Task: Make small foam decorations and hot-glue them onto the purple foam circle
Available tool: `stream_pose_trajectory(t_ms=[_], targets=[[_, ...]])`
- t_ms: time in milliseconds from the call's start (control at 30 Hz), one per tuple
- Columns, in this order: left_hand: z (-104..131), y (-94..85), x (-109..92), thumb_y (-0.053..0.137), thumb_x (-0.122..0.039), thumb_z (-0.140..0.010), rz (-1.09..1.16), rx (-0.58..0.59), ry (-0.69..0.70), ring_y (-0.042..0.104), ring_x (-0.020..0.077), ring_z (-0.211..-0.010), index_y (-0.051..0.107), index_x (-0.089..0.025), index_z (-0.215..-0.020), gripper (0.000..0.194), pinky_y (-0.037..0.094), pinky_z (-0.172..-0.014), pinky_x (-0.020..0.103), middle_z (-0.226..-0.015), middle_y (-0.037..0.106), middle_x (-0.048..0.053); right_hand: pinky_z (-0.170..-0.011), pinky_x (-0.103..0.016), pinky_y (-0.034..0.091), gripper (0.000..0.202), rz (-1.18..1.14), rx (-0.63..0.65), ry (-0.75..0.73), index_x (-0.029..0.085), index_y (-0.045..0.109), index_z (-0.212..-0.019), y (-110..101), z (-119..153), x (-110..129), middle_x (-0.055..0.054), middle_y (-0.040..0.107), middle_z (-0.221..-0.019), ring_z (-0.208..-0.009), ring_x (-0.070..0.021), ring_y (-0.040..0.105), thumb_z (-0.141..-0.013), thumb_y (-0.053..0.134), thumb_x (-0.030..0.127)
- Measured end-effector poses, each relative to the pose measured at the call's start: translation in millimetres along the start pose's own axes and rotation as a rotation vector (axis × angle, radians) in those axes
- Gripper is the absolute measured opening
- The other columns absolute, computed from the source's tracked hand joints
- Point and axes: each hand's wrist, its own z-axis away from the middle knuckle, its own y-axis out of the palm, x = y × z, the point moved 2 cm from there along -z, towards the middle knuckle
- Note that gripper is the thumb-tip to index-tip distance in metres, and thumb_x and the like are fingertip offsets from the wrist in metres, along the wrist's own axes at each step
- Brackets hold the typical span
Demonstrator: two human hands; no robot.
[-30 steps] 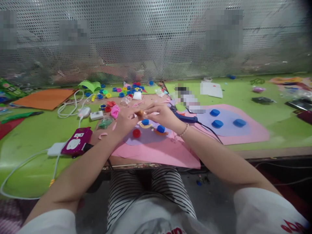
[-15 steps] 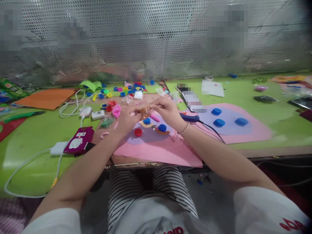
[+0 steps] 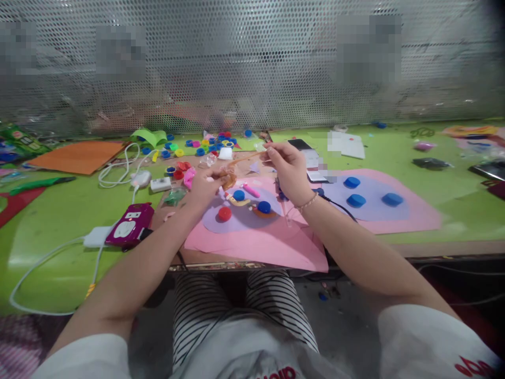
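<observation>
Pinched between the fingers of my left hand (image 3: 207, 187) is a brown-orange clay-like lump (image 3: 229, 180). A thin orange strand (image 3: 248, 157) stretches from near that lump to my right hand (image 3: 288, 166), whose fingertips are closed on its end. Below the hands lies pink paper (image 3: 252, 245) with a lilac shape (image 3: 221, 225) on it. On the lilac shape are a red cap (image 3: 224, 213), a blue cap (image 3: 239, 195) over a pale curved strip, another blue cap (image 3: 264, 207) over an orange piece, and a pink stick (image 3: 250, 190).
A magenta power adapter (image 3: 131, 226) with white cables stands at the left. Several coloured caps lie at the back near the mesh wall. A phone (image 3: 313, 163) is behind my right hand. Further right, a pink and lilac sheet (image 3: 422, 218) bears three blue caps.
My right hand has moved right and up, away from my left hand, and the orange strand now spans between them. My left hand has shifted slightly left.
</observation>
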Motion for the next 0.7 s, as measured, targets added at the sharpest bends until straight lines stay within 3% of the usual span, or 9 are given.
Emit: stream_pose_trajectory(t_ms=[167, 333, 567, 700], targets=[[4, 3.4, -5, 0.072, -0.024, -0.064, -0.108, 0.091, 0.098, 0.056, 0.0113, -0.058, 0.070, -0.016, -0.074, 0.013, 0.043, -0.053, 0.023, -0.069, 0.067, 0.003, -0.075, -0.031, 0.055, 0.012, 0.199, 0.138, -0.186, 0.022, 0.069, -0.090, 7, 7, -2, -0.003, 0.070, -0.089, -0.082, -0.0147, 0.065, -0.082, 0.063, 0.027], [11, 6.2, -7, 0.068, -0.024, -0.065, -0.181, 0.150, 0.161, 0.060, 0.0139, -0.066, 0.072, -0.018, -0.077, 0.013, 0.046, -0.059, 0.025, -0.077, 0.070, 0.003, -0.073, -0.030, 0.054, 0.012, 0.264, 0.279, -0.307, 0.021, 0.070, -0.088, 13, 13, 0, -0.004, 0.070, -0.090, -0.086, -0.0155, 0.064, -0.083, 0.059, 0.021], [11, 6.2, -7, 0.071, -0.027, -0.063, -0.097, 0.179, 0.103, 0.056, 0.0112, -0.059, 0.069, -0.016, -0.074, 0.015, 0.044, -0.054, 0.024, -0.072, 0.067, 0.002, -0.070, -0.030, 0.052, 0.009, 0.349, 0.363, -0.418, 0.021, 0.070, -0.085, 16, 14, 5, -0.004, 0.070, -0.087, -0.083, -0.0155, 0.063, -0.084, 0.061, 0.020], [14, 8.9, -13, 0.071, -0.023, -0.062, -0.022, 0.198, -0.012, 0.050, 0.0082, -0.049, 0.066, -0.016, -0.070, 0.012, 0.041, -0.047, 0.022, -0.062, 0.061, -0.001, -0.068, -0.029, 0.052, 0.009, 0.350, 0.387, -0.352, 0.021, 0.071, -0.084, 16, 13, 2, -0.004, 0.071, -0.086, -0.082, -0.0155, 0.063, -0.083, 0.062, 0.020]])
